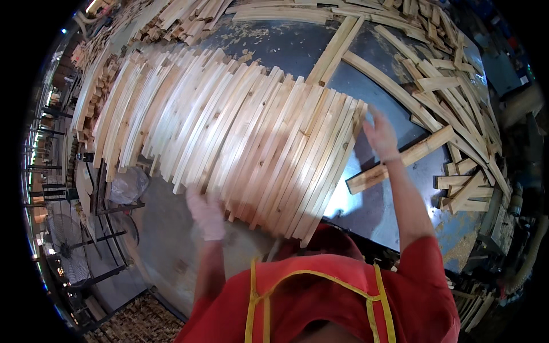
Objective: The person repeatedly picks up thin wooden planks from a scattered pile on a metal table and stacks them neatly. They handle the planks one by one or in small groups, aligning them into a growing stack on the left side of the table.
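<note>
A wide row of pale wooden strips point(246, 143) lies side by side on the dark metal table point(286, 44), slanting from far right to near left. At the near ends of the middle strips is my left hand point(206, 217), in a pale glove and slightly blurred. Its fingers reach toward the strip ends, apart and closed on nothing. My right hand point(381, 134) is beside the far end of the rightmost strip, fingers stretched out and open. I cannot tell whether it touches the wood. Beneath my right forearm lies a short wooden board point(400, 160).
Loose wooden boards point(452, 108) are heaped along the table's right side. Two boards point(334, 51) extend beyond the row's far edge. More timber point(177, 20) is stacked at far left. A fan point(67, 246) and a clear plastic bag point(128, 186) are to the left.
</note>
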Tool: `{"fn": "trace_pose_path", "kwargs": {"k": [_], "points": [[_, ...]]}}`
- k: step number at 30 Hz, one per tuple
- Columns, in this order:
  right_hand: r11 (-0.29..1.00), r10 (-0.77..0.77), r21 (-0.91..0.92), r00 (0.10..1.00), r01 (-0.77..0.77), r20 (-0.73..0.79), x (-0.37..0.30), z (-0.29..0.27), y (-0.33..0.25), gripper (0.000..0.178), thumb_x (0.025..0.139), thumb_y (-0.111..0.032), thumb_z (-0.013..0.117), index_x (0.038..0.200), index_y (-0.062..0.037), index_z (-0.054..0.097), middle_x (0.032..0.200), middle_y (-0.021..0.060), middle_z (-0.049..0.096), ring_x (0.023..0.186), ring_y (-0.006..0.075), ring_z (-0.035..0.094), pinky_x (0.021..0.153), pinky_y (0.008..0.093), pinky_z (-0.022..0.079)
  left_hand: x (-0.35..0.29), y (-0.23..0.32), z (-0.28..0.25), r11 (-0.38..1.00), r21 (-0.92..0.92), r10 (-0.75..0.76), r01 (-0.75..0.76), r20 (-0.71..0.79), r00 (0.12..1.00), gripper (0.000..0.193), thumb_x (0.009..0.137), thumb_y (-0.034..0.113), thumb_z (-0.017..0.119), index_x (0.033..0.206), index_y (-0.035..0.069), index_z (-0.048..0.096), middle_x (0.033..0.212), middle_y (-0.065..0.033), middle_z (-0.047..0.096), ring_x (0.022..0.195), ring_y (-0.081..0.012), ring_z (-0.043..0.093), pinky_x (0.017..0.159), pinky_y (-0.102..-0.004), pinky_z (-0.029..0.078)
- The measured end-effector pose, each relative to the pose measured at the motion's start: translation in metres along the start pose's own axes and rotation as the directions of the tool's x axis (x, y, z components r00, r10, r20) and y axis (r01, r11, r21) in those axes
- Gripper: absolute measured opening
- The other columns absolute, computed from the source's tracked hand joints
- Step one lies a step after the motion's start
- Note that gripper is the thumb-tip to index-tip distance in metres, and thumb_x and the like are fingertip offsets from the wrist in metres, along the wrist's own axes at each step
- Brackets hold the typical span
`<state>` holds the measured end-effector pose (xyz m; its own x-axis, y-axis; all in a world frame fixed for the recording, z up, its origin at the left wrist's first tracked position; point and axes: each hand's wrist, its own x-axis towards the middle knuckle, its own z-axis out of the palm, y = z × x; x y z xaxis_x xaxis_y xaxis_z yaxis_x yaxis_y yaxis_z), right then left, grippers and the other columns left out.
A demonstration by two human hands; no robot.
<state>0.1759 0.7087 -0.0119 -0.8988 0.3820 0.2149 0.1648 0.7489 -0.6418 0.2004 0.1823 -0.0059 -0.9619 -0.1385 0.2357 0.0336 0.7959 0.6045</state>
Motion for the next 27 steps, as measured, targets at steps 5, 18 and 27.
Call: {"fn": "trace_pose_path", "kwargs": {"k": [5,18,27], "points": [[0.986,0.086,-0.161,0.971,-0.05,0.225,0.084,0.014,0.027,0.056,0.092,-0.032,0.067,0.141,-0.005,0.063,0.119,0.0221,0.073,0.113,0.0407,0.068,0.095,0.0488,0.055,-0.07,0.09,0.065,0.802,0.038,0.435,-0.596,0.646,0.627,0.091,0.095,0.056,0.069,0.156,-0.005,0.039,0.149,-0.0213,0.05,0.14,-0.0389,0.048,0.123,-0.055,0.034],[0.968,-0.15,-0.112,0.872,0.226,0.465,0.0,-0.077,-0.072,0.061,0.083,-0.031,0.077,0.14,-0.0107,0.066,0.126,0.0177,0.071,0.13,0.035,0.06,0.109,0.0423,0.047,-0.06,0.195,0.139,0.707,-0.164,0.679,-0.688,0.428,0.596,0.067,0.093,0.048,0.065,0.132,-0.007,0.063,0.132,-0.0184,0.058,0.137,-0.0369,0.046,0.124,-0.0539,0.027],[0.553,0.398,0.563,0.788,-0.615,0.47,-0.167,-0.002,-0.019,0.064,0.097,-0.029,0.07,0.153,-0.0037,0.051,0.102,0.0089,0.072,0.094,0.0174,0.068,0.082,0.0349,0.056,0.072,0.263,0.09,0.847,-0.527,0.362,-0.072,0.471,0.804,0.046,0.107,0.041,0.056,0.116,-0.004,0.063,0.101,-0.0266,0.07,0.1,-0.0451,0.067,0.091,-0.051,0.052]]}}
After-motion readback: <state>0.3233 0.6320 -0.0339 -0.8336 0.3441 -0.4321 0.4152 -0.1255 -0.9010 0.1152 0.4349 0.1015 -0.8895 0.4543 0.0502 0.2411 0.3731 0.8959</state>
